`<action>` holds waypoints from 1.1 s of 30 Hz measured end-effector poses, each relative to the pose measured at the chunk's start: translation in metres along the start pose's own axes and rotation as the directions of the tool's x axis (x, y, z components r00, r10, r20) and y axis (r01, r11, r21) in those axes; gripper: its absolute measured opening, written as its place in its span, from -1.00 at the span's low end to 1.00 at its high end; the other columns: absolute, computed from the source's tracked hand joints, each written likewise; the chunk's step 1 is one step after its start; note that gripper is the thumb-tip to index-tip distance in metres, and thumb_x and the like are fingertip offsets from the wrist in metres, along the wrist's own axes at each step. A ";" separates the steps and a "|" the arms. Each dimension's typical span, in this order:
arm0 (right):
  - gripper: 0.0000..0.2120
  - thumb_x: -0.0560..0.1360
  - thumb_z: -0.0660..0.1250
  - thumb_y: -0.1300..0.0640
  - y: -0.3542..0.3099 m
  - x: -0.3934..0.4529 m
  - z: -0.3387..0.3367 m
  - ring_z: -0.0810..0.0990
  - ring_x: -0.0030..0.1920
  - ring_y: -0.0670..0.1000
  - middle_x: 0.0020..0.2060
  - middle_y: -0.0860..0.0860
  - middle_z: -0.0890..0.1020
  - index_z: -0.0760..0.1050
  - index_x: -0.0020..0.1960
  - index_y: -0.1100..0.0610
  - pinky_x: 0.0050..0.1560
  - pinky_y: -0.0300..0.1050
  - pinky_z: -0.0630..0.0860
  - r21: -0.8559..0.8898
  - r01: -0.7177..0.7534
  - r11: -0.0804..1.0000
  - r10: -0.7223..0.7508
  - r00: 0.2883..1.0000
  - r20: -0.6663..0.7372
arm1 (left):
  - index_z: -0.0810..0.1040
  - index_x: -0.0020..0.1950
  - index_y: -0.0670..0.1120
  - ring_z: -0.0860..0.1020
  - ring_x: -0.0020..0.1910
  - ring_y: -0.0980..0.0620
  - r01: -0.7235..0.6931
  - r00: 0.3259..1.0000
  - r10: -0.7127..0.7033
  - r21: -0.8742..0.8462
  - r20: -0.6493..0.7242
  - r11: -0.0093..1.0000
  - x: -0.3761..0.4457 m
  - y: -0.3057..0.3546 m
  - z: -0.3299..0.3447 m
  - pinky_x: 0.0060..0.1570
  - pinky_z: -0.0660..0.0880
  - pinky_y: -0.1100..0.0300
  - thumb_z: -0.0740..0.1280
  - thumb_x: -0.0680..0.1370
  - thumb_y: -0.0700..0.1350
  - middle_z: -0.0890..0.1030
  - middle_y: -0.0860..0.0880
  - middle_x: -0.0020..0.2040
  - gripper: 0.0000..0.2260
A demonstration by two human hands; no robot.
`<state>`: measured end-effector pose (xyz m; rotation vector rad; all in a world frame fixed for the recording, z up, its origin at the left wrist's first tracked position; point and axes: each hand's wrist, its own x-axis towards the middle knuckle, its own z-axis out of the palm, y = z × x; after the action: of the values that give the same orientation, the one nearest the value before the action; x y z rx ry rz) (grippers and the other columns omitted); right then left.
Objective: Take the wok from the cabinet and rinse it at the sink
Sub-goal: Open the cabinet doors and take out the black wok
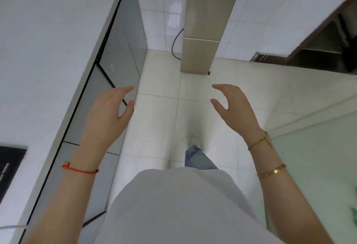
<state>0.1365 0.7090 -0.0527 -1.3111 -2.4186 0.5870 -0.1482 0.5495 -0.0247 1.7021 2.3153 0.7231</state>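
Both my hands are raised in front of me over the tiled floor and hold nothing. My left hand (pixel 110 112) has relaxed, slightly bent fingers and hangs in front of the grey cabinet doors (pixel 116 54) under the white counter (pixel 48 50). My right hand (pixel 233 106) mirrors it, fingers loosely bent, over the floor. The cabinet doors are all closed. No wok and no sink are in view.
A beige column (pixel 204 21) stands against the tiled wall ahead, a black cable (pixel 174 44) beside it. A dark doorway (pixel 324 46) opens at the right. A black panel (pixel 9 170) is set in the counter at the left. A green-tinted glass panel (pixel 318 156) runs along the right.
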 end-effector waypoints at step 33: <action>-0.64 0.59 0.31 0.09 -0.067 0.565 0.096 0.45 0.30 0.07 0.26 0.06 0.56 0.45 0.36 0.14 0.33 0.02 0.40 0.193 0.580 0.791 -0.606 0.702 0.375 | 0.53 0.32 -0.14 0.58 0.18 -0.11 0.624 0.690 -0.589 -0.067 -0.422 0.779 0.328 -0.101 0.010 0.17 0.46 0.12 0.31 0.59 -0.19 0.62 -0.09 0.21 -0.70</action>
<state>-0.2521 1.1356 -0.0518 -0.3109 -2.9200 0.7951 -0.3380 0.8352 -0.0361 0.7033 2.9846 0.9113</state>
